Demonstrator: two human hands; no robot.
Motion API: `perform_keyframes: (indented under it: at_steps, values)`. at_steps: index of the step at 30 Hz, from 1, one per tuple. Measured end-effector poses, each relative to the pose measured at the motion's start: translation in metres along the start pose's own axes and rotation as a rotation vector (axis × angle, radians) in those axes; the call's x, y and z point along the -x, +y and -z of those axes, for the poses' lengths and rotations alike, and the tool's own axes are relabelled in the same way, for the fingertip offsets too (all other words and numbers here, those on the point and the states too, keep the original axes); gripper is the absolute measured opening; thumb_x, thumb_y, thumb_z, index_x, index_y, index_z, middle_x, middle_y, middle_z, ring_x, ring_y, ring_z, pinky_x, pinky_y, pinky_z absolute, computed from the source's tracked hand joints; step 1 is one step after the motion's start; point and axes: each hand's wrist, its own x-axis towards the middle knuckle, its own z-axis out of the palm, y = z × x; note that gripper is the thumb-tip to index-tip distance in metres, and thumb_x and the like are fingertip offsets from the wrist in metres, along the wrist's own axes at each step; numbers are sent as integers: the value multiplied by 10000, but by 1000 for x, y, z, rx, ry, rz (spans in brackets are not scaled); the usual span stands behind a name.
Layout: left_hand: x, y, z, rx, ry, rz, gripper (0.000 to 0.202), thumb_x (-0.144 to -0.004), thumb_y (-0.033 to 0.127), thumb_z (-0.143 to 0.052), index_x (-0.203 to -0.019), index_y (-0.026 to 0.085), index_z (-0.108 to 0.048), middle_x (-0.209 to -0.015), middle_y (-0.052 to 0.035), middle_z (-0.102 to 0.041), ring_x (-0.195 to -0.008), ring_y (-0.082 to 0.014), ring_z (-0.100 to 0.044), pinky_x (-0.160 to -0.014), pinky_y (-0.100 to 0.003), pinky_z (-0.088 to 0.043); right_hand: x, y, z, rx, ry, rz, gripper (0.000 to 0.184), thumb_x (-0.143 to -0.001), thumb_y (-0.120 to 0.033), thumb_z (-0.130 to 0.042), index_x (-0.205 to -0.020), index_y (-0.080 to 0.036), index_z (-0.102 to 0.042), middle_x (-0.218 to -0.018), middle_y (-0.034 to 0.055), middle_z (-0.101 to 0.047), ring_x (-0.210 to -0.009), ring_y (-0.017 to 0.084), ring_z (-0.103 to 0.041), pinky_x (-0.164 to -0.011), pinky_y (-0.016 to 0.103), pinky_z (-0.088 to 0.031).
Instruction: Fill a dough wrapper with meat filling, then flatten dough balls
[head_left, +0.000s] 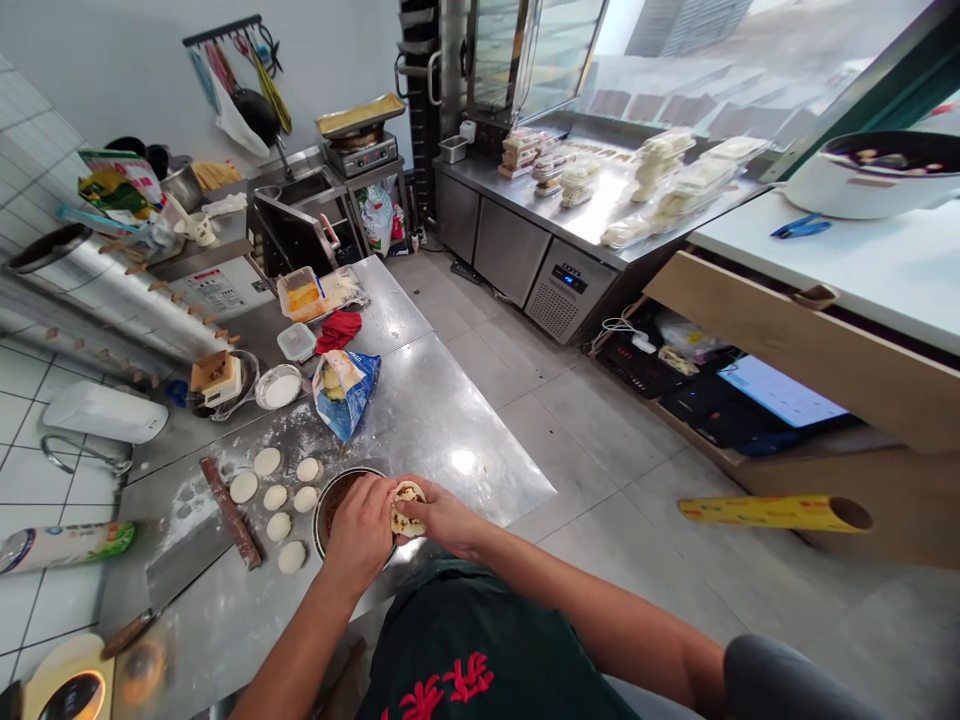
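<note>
Both hands meet over a round metal bowl (336,500) at the near edge of the steel counter (450,420). Right hand (442,518) cups a filled dough wrapper (407,508), fingers closed around it; left hand (360,530) pinches its edge, fingers together on the dough. Left of the fingers: seven flat dough discs (274,497) on flour, then a wooden rolling pin (230,512). Beyond the fingers: a blue bag (346,388), print unreadable. Red characters on the dark apron (450,682), too partial to read.

Low in the frame, the left hand (365,528) and right hand (442,516) pinch a filled dough round (406,507) over a metal bowl (327,505). Left of them lie flat dough discs (275,497) and a rolling pin (230,512) on the floured steel table (442,420).
</note>
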Motion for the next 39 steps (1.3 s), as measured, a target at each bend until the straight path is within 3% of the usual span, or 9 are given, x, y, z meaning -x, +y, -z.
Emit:
perform_keyframes:
  at_steps: [6, 11, 15, 18, 24, 28, 32, 37, 39]
  values:
    - [0, 2, 0, -14, -51, -21, 259, -1055, 246, -404, -1086, 214, -658, -1035, -67, -673, -993, -208, -619, -922, -411, -531, -1, 2, 1, 136, 12, -11, 365, -784, -395, -695, -1052, -190, -557, -860, 3, -647, -770, 185, -653, -634, 322, -597]
    - [0, 5, -1, -43, -117, -63, 314, -1053, 209, -393, -1283, 225, -607, -1076, -67, -669, -1030, -204, -608, -925, -390, -534, -2, 5, 4, 389, 4, 19, 203, -811, -267, -567, -997, -189, -542, -828, -4, -629, -713, 170, -652, -545, 272, -566]
    - [1, 5, -4, -80, -140, -66, 267, -1055, 226, -381, -1038, 201, -647, -1027, -69, -657, -990, -218, -594, -910, -416, -525, -1, -1, 5, 440, 24, -79, 185, -783, -227, -579, -964, -190, -567, -805, -7, -638, -718, 165, -646, -541, 249, -555]
    - [1, 3, -7, -84, -146, -117, 303, -1050, 208, -395, -1252, 200, -619, -1073, -77, -670, -1017, -217, -604, -908, -405, -538, 0, -7, 9, 458, 1, -116, 189, -722, -207, -640, -901, -181, -585, -786, -2, -652, -729, 169, -647, -574, 249, -553]
    - [-3, 1, 0, -22, -86, -10, 266, -1053, 262, -419, -1061, 215, -680, -1015, -66, -679, -990, -209, -630, -925, -416, -544, 3, -4, 17, 85, -81, -64, 477, -754, -386, -768, -1148, -178, -600, -961, 33, -701, -836, 189, -679, -682, 302, -590]
    - [-5, 2, 1, 42, -11, 14, 271, -1054, 262, -428, -1205, 233, -651, -1130, -75, -689, -1056, -206, -633, -963, -413, -531, 3, 2, 11, -102, -35, 10, 565, -755, -478, -834, -1164, -194, -567, -903, 5, -687, -820, 185, -679, -737, 335, -598]
    - [-5, 1, -2, -34, 7, -9, 235, -1052, 252, -426, -1049, 209, -657, -1022, -73, -679, -990, -217, -626, -917, -416, -521, -1, 3, 7, -80, -44, 42, 542, -776, -463, -804, -1163, -188, -541, -843, 7, -688, -733, 172, -665, -631, 288, -552]
    - [-6, 3, -6, -98, -34, -92, 301, -1038, 189, -425, -1280, 213, -603, -1087, -80, -673, -1026, -214, -619, -909, -388, -522, -5, 5, 9, 152, -7, 69, 397, -810, -460, -705, -1048, -195, -531, -775, -10, -641, -671, 168, -639, -571, 290, -539]
    - [-7, 4, -6, -116, -50, -89, 267, -1036, 192, -430, -1198, 212, -641, -1046, -69, -669, -987, -209, -619, -885, -382, -523, -5, 6, 10, 197, -17, 58, 367, -813, -438, -672, -1050, -193, -536, -750, -15, -634, -628, 157, -619, -559, 290, -534]
